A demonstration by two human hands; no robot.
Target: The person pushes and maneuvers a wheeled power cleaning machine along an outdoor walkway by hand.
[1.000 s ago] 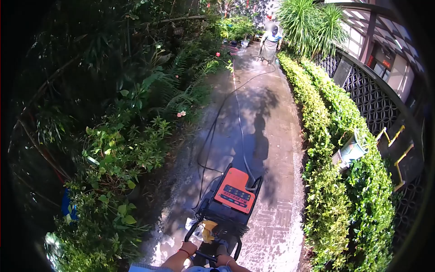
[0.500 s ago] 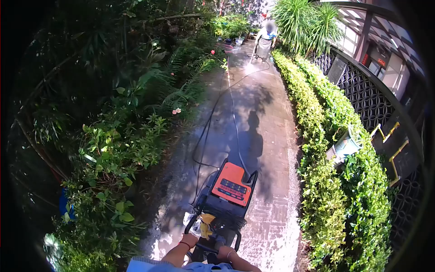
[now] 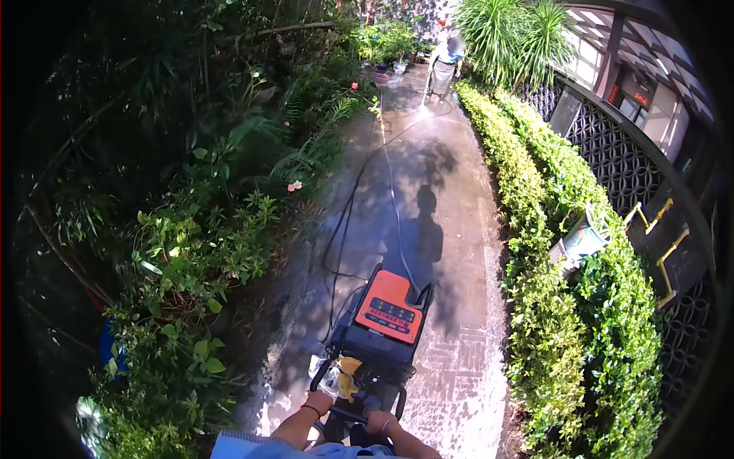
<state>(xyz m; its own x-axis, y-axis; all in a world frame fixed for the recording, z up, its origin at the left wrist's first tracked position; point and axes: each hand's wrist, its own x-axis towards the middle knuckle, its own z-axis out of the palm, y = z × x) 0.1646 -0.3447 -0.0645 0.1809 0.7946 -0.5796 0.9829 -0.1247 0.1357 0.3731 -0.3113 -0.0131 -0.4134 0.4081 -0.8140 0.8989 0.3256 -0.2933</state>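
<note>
A wheeled pressure washer [image 3: 388, 287] with an orange-red top panel and black body stands on the wet path in front of me. My left hand [image 3: 319, 401] is closed around the left part of its black push handle [image 3: 348, 415]. Farther right, my right hand [image 3: 378, 421] grips the same bar. Just ahead of my hands, a yellow cloth-like item [image 3: 347, 373] and a clear plastic bag [image 3: 327, 376] hang at the handle. Dark coils, partly hidden, sit behind the panel. A pale hose [image 3: 392, 183] runs forward from the machine.
Up the path, a person [image 3: 443, 69] in an apron sprays water onto the ground. A black cable or hose [image 3: 348, 210] loops along the left side. Dense plants [image 3: 191, 260] border the left; a trimmed hedge [image 3: 527, 206] holding a tilted bucket [image 3: 582, 243] lines the right.
The person up the path has shifted slightly and the spray has moved a little. The view has tilted slightly. Both my hands stay on the handle.
</note>
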